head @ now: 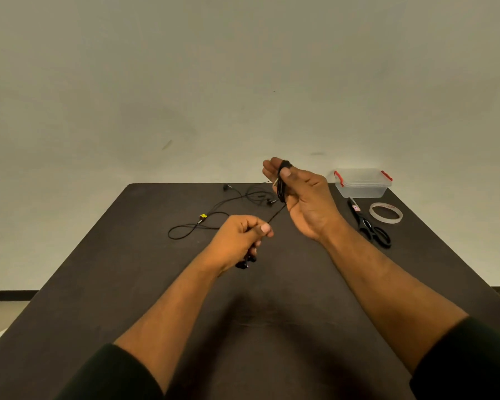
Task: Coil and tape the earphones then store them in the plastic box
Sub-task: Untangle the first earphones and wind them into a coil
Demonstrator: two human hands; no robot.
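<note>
Black earphone cable (282, 186) is wound in a coil around the fingers of my right hand (303, 197), held above the table with the thumb pressing on the coil. A short stretch of the cable runs down to my left hand (238, 241), which pinches it; the two earbuds (245, 262) dangle below that fist. The clear plastic box (362, 183) with red clips stands at the far right of the table, lid on. A roll of clear tape (386, 212) lies just in front of it.
More black earphones (214, 215), one with a yellow tag, lie loose and tangled at the far middle of the dark table (127, 269). Black scissors (370, 223) lie between my right wrist and the tape roll.
</note>
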